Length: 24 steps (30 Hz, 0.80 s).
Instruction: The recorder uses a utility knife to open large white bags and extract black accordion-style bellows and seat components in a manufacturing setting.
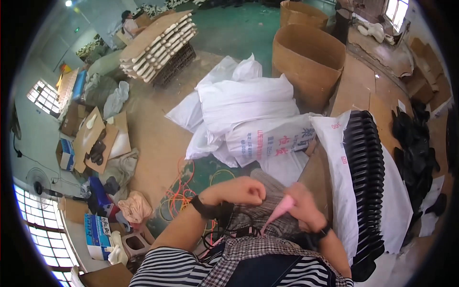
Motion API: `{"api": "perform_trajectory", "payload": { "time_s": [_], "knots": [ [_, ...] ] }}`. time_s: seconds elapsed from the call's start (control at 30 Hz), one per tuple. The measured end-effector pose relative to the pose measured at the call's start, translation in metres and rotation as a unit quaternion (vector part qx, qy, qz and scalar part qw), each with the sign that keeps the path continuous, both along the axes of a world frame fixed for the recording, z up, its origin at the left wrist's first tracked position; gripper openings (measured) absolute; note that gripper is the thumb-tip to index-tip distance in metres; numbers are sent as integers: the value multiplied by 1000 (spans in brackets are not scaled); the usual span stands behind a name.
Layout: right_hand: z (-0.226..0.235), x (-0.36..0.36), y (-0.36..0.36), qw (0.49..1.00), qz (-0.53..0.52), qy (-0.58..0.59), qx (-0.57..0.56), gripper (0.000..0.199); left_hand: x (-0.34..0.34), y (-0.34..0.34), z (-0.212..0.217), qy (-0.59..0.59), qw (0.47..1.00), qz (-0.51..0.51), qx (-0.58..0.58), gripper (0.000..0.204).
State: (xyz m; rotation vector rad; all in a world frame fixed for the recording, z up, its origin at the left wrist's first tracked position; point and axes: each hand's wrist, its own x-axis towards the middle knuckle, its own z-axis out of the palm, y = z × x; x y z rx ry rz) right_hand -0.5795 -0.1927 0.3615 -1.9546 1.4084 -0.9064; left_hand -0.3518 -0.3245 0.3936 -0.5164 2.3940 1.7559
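My right hand (306, 204) is closed around a pink bundle (283, 206) that looks like soft cord or strip. Its thin tail hangs down toward my lap. To its left, my left hand (249, 190) is curled into a fist in front of my body; whatever it may hold is hidden. Right of my right hand, a long row of nested black moulded pieces (366, 177) lies on a white woven sack (342, 191) spread over the bench. What these pieces are I cannot tell.
Filled white sacks (248, 103) are piled ahead of me. Large cardboard drums (306, 62) stand behind them. Tangled orange and yellow cords (179, 196) lie on the floor at left. Boxes (98, 237) and a fan (38, 182) are farther left; stacked boards (158, 45) stand beyond, near a person (129, 26).
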Motion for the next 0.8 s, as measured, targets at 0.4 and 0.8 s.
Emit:
{"api": "perform_trajectory", "payload": {
  "time_s": [0.4,0.8],
  "knots": [
    [85,8,75,991,-40,75,-107,33,-52,67,-207,195,891,-364,188,43],
    [52,-9,103,973,-215,-24,-78,25,-96,61,-202,19,950,-313,14,39]
  ]
}}
